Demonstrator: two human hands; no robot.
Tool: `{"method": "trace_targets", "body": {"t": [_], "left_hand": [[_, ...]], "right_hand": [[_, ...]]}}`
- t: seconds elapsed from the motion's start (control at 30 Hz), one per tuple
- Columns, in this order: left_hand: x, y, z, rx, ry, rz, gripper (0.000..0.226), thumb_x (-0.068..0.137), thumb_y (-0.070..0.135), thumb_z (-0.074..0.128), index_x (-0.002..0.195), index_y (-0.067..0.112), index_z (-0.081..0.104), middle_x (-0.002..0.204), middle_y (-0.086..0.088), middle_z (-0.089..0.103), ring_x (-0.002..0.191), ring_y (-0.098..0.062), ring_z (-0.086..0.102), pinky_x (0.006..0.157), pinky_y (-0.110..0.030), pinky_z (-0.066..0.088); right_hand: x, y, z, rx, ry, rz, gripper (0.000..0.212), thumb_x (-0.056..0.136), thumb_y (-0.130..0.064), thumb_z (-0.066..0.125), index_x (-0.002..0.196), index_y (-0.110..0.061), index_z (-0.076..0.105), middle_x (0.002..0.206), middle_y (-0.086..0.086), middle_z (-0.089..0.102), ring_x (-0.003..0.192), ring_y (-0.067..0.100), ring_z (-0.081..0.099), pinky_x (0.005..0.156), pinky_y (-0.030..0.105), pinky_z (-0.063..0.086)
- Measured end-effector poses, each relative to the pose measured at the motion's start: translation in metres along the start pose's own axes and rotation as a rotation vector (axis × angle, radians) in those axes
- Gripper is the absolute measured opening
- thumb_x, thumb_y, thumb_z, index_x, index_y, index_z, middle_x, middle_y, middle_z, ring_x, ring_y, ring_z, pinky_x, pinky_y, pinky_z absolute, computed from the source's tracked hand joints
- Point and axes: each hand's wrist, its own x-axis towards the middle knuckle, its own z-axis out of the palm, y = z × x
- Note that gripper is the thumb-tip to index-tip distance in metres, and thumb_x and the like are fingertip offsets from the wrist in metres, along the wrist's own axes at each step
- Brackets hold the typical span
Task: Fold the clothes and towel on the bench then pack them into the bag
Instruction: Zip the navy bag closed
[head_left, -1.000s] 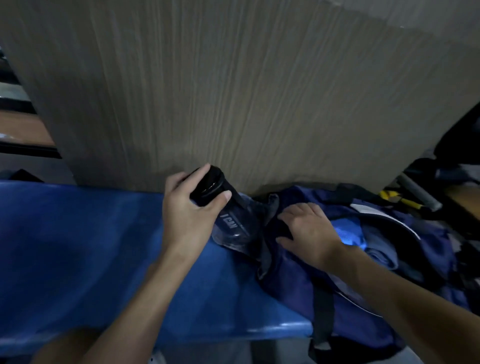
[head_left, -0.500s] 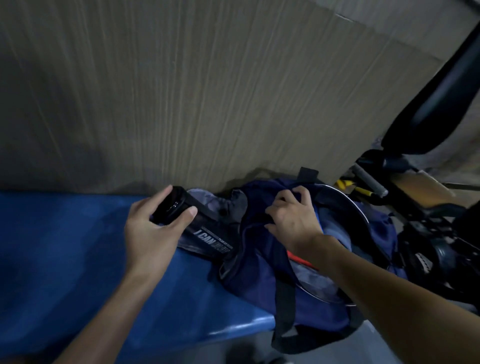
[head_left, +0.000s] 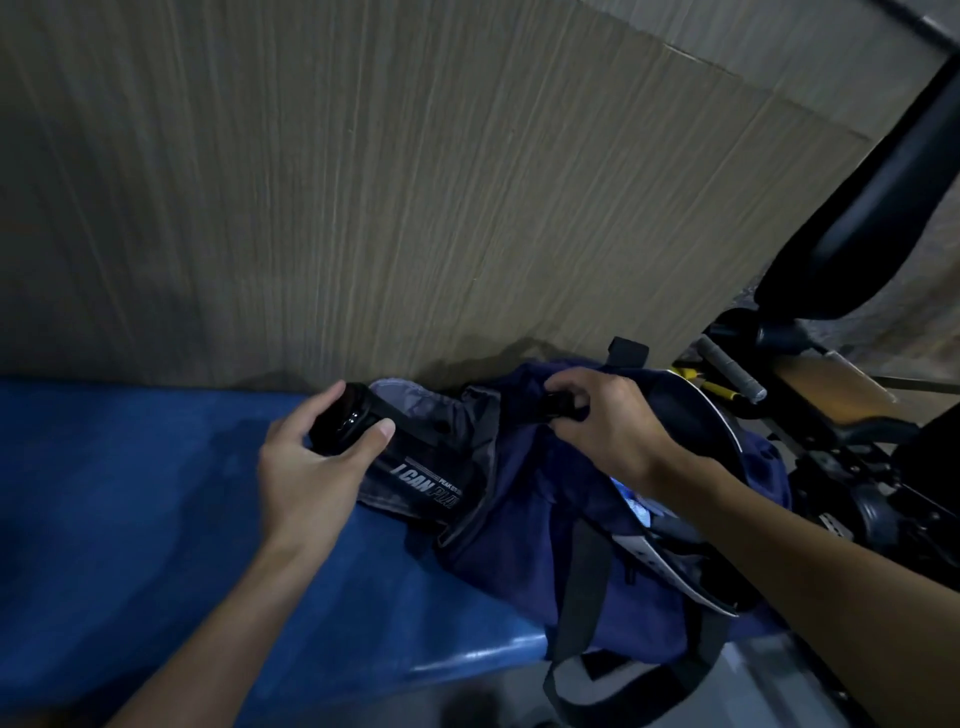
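Observation:
A dark blue duffel bag (head_left: 524, 551) lies at the right end of the blue bench (head_left: 130, 499), its main opening unzipped. A bit of light blue folded cloth (head_left: 631, 501) shows inside, mostly hidden by my right forearm. My left hand (head_left: 306, 467) grips the black cap end of a dark water bottle (head_left: 415, 467) printed "I CAN". The bottle lies on its side, its body inside the bag's grey mesh side pocket (head_left: 467, 415). My right hand (head_left: 608, 421) pinches a black strap at the bag's upper edge beside that pocket.
A wood-grain wall panel (head_left: 415, 182) rises right behind the bench. Black gym equipment with a padded seat (head_left: 857, 218) and a metal handle (head_left: 730, 369) crowds the right side. The bench's front edge (head_left: 467, 660) runs below the bag, whose straps (head_left: 582, 675) hang over it.
The bottle went from tilted up near the bag to lying on its side, deeper in the mesh side pocket. My right hand moved from resting on the bag to pinching its strap.

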Motion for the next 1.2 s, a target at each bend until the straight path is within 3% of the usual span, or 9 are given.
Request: {"method": "trace_targets", "body": {"t": [0.17,0.27,0.37,0.63,0.83,0.93,1.07,1.13,1.2], "left_hand": [[0.003,0.004,-0.001,-0.141,0.054,-0.134,0.044,0.08,0.021,0.082,0.12,0.024,0.067,0.107,0.007,0.063,0.087,-0.007,0.069,0.067,-0.04,0.062],[0.005,-0.004,0.0,-0.177,-0.013,-0.247,0.028,0.084,0.021,0.079,0.107,0.023,0.064,0.112,-0.008,0.066,0.092,-0.022,0.071,0.061,-0.041,0.062],[0.001,-0.011,0.007,-0.18,-0.116,-0.322,0.027,0.086,0.018,0.077,0.108,0.022,0.063,0.112,-0.01,0.066,0.092,-0.028,0.072,0.063,-0.043,0.062],[0.004,-0.017,0.014,-0.056,-0.482,-0.292,0.04,0.093,0.006,0.063,0.126,0.028,0.059,0.125,-0.002,0.063,0.106,-0.019,0.068,0.083,-0.04,0.061],[0.01,-0.023,0.01,0.233,-0.483,-0.132,0.03,0.077,0.046,0.08,0.1,0.034,0.066,0.099,0.008,0.073,0.087,-0.012,0.073,0.082,-0.039,0.06],[0.01,-0.019,0.014,0.213,-0.496,-0.115,0.013,0.089,0.028,0.072,0.095,0.037,0.065,0.093,0.009,0.072,0.087,-0.012,0.071,0.076,-0.03,0.061],[0.012,-0.019,0.012,0.175,-0.626,-0.133,0.045,0.09,0.019,0.071,0.132,0.028,0.058,0.122,0.011,0.066,0.104,-0.002,0.066,0.089,-0.026,0.057],[0.015,-0.018,0.008,0.2,-0.661,-0.119,0.055,0.079,0.036,0.082,0.129,0.034,0.061,0.124,0.014,0.065,0.112,0.004,0.061,0.102,-0.029,0.05],[0.017,-0.02,0.008,0.269,-0.672,-0.111,0.067,0.061,0.06,0.085,0.121,0.041,0.064,0.116,0.013,0.068,0.11,0.0,0.062,0.1,-0.03,0.049]], "right_hand": [[0.004,-0.013,-0.012,0.063,0.017,-0.008,0.044,0.085,-0.002,0.067,0.126,-0.014,0.063,0.089,-0.02,0.055,0.088,0.005,0.053,0.07,-0.001,0.034],[0.01,-0.014,-0.015,0.084,0.035,-0.01,0.047,0.085,-0.003,0.067,0.128,-0.018,0.061,0.1,-0.01,0.061,0.095,0.007,0.057,0.076,0.005,0.041],[0.013,-0.018,-0.02,0.12,0.029,-0.002,0.052,0.084,0.002,0.065,0.132,-0.017,0.058,0.093,-0.015,0.061,0.087,0.0,0.057,0.071,-0.003,0.036],[0.016,-0.02,-0.026,0.162,0.034,0.002,0.059,0.083,0.0,0.068,0.136,-0.021,0.054,0.092,-0.015,0.059,0.089,-0.002,0.057,0.077,0.002,0.042],[0.017,-0.024,-0.026,0.211,0.032,0.006,0.058,0.084,0.0,0.069,0.135,-0.022,0.053,0.093,-0.014,0.059,0.091,0.0,0.058,0.086,0.015,0.048],[0.018,-0.026,-0.021,0.239,0.025,-0.001,0.058,0.083,0.001,0.069,0.133,-0.025,0.053,0.094,-0.012,0.062,0.094,0.004,0.06,0.09,0.024,0.05],[0.021,-0.029,-0.016,0.271,0.03,-0.02,0.059,0.083,0.002,0.068,0.132,-0.026,0.053,0.093,-0.009,0.062,0.094,0.008,0.061,0.087,0.022,0.049],[0.021,-0.031,-0.015,0.269,0.031,-0.028,0.06,0.082,0.002,0.068,0.132,-0.028,0.052,0.093,-0.011,0.06,0.093,0.006,0.059,0.082,0.014,0.045],[0.02,-0.032,-0.015,0.256,0.029,-0.03,0.061,0.082,0.001,0.068,0.131,-0.03,0.052,0.095,-0.015,0.057,0.093,0.003,0.057,0.077,0.007,0.041]]}}
